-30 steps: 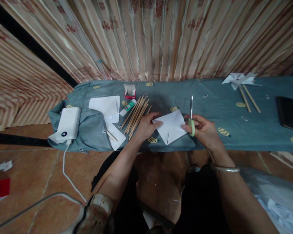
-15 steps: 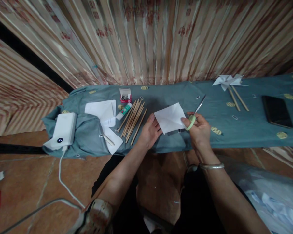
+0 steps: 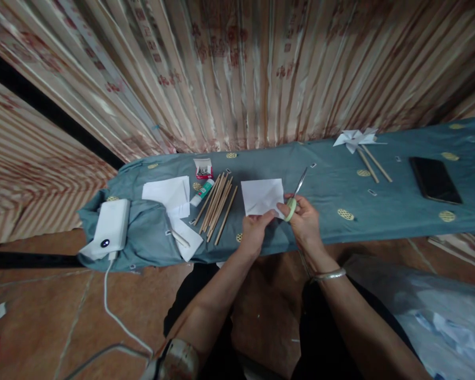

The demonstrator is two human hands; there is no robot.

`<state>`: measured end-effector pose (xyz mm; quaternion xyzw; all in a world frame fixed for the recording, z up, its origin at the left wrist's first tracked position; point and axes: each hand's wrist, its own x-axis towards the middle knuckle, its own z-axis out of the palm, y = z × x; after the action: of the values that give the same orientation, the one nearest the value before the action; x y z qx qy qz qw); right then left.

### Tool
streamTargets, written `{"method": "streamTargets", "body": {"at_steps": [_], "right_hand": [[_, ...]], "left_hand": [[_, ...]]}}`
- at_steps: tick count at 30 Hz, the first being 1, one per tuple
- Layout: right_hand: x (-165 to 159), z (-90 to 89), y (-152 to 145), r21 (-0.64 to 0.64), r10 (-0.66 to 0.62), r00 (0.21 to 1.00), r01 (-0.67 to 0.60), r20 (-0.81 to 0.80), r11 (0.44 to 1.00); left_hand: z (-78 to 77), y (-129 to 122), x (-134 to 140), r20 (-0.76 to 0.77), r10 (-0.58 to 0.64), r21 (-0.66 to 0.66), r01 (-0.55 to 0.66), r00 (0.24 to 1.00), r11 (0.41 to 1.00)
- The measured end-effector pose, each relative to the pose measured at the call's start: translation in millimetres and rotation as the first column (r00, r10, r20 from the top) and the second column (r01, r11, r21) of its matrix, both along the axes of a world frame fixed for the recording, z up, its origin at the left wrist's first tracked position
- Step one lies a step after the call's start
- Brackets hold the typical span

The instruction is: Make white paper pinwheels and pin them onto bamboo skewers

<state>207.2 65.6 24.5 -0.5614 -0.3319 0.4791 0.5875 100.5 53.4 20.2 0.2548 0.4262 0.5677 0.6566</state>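
Note:
A white sheet of paper point(image 3: 262, 194) with faint creases is held above the cloth-covered surface. My left hand point(image 3: 257, 230) pinches its lower edge, thumb on top. My right hand point(image 3: 304, 219) grips scissors point(image 3: 291, 209) with light green handles, their blades pointing up and away from the paper. The right fingertips also touch the sheet's right edge. Left of the paper lies a bundle of thin wooden sticks point(image 3: 217, 208), beside a green and white tube point(image 3: 201, 192) and a small red box point(image 3: 203, 169) of metal pins.
Paper pinwheels point(image 3: 356, 140) on sticks lie at the right, near a black phone point(image 3: 435, 179). On the left are stacked white sheets point(image 3: 166, 194), a white pen-like object point(image 3: 180, 238) and a white power bank point(image 3: 111, 224) with a cable point(image 3: 121, 316). A pleated curtain point(image 3: 237, 79) hangs behind.
The paper has been turned so its edges sit squarer. My left hand has shifted from its left corner to the bottom edge, closer to my right hand. The view has moved slightly.

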Motion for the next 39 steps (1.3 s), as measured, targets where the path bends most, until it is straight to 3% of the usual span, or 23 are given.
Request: {"method": "streamTargets", "body": {"at_steps": [7,14,18,24,30,39], "right_hand": [[-0.4,-3.1,-5.9,-0.006,0.091,0.996,-0.091,0.024,0.996],[4.9,-1.3,-19.5,-0.054,0.308,0.949,-0.305,0.07,0.951],[11.4,1.5,-33.6,-0.108,0.472,0.878,-0.463,0.075,0.88],[18.8,2.3,-44.0,-0.179,0.712,0.699,-0.694,0.062,0.697],[17.7,5.3,-39.8,-0.219,0.723,0.691,-0.705,0.003,0.675],[20.5,1.2,-35.7,-0.241,0.737,0.674,-0.707,0.058,0.665]], "left_hand": [[-6.6,5.5,-10.3,-0.114,0.056,-0.053,-0.062,0.992,0.997],[-3.4,16.1,-26.8,-0.176,0.151,0.056,-0.143,0.973,0.988],[-2.0,26.3,-37.9,-0.155,0.237,0.096,-0.224,0.959,0.97],[-1.7,31.9,-43.7,-0.191,0.277,0.105,-0.261,0.942,0.96],[-3.1,29.0,-39.1,-0.158,0.248,0.088,-0.236,0.956,0.968],[1.6,27.3,-35.3,-0.175,0.259,0.05,-0.254,0.95,0.966]]}}
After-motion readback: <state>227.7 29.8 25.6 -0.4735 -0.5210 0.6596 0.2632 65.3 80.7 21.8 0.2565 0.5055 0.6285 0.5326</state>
